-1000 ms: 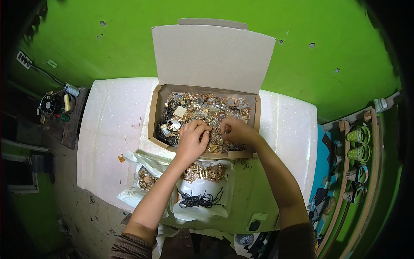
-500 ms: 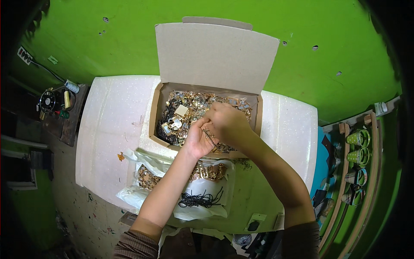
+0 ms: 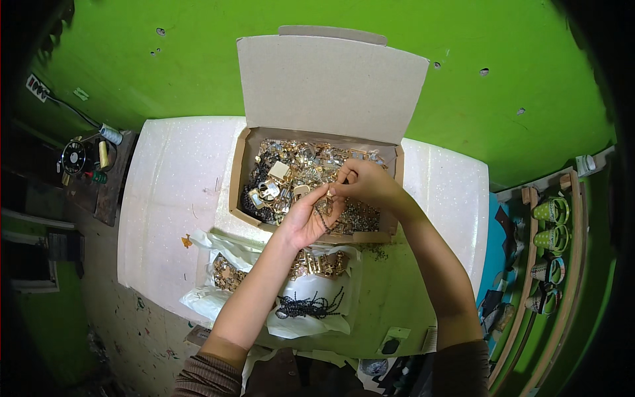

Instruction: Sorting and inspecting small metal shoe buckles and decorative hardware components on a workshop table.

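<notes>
Over the near part of an open cardboard box (image 3: 239,173), my two hands meet at the fingertips. My left hand (image 3: 307,220) is turned palm up, its thumb and fingers pinched, with a thin dark beaded strand (image 3: 322,220) running down over the palm. From the right, my right hand (image 3: 365,181) pinches at the same spot; what its fingertips grip is too small to make out. The box is heaped with gold-coloured and silvery jewelry pieces (image 3: 307,155). Black beaded strands (image 3: 254,175) fill its left side, beside a square cream piece (image 3: 279,171).
Nearer me, white paper (image 3: 284,329) holds gold-coloured pieces (image 3: 229,272) and a bunch of black beaded strands (image 3: 309,306). All stand on a pale glittery table (image 3: 175,192). The box lid (image 3: 331,83) rises toward the green wall. Slippers (image 3: 550,239) hang on a wooden rack at right.
My right hand has shifted right and slightly down, its fingers now visible in a pinch beside my left fingertips. More of the jewelry in the box shows. My left hand has barely moved.
</notes>
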`<state>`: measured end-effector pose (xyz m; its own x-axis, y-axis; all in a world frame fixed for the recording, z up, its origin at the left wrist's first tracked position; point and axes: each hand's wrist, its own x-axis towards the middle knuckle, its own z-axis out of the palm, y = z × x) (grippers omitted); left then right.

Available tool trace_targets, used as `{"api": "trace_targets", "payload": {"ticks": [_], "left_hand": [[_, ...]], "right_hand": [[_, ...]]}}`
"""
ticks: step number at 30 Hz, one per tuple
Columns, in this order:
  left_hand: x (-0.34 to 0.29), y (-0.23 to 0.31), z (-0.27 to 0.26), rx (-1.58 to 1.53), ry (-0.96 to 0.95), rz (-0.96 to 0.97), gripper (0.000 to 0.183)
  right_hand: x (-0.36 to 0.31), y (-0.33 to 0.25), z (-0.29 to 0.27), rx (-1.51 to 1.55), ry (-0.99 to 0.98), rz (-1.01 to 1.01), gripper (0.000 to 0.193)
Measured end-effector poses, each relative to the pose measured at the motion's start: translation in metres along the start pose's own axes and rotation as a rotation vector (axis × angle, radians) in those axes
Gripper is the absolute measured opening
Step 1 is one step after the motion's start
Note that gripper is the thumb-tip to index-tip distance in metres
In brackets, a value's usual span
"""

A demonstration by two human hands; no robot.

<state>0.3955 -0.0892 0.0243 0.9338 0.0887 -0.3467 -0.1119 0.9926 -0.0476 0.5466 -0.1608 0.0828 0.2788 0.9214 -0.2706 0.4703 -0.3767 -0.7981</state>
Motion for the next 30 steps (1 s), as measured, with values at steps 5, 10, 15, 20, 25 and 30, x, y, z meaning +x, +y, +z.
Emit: {"api": "trace_targets", "payload": {"ticks": [5,10,15,20,25,30], "left_hand": [[-0.001,-0.003,-0.003,0.117,0.015,0.103,0.022],[-0.005,0.002,0.001,0.050,0.070,0.214,0.023],[-0.001,0.004,0.007,-0.001,0.130,0.289,0.025],[-0.004,0.009,0.000,-0.045,0.166,0.300,0.025],[-0.001,0.008,-0.004,-0.025,0.194,0.305,0.026],[-0.001,0.007,-0.001,-0.033,0.228,0.300,0.026]], "right_hand": [[0.003,0.021,0.002,0.238,-0.076,0.052,0.019],[0.001,0.022,-0.003,0.406,-0.087,0.135,0.017],[-0.005,0.071,0.027,-0.392,0.068,-0.150,0.028],[-0.017,0.068,0.051,-0.598,-0.156,-0.099,0.042],[-0.020,0.071,0.052,-0.431,-0.175,-0.023,0.049],[-0.017,0.083,0.057,-0.326,-0.185,0.023,0.043]]}}
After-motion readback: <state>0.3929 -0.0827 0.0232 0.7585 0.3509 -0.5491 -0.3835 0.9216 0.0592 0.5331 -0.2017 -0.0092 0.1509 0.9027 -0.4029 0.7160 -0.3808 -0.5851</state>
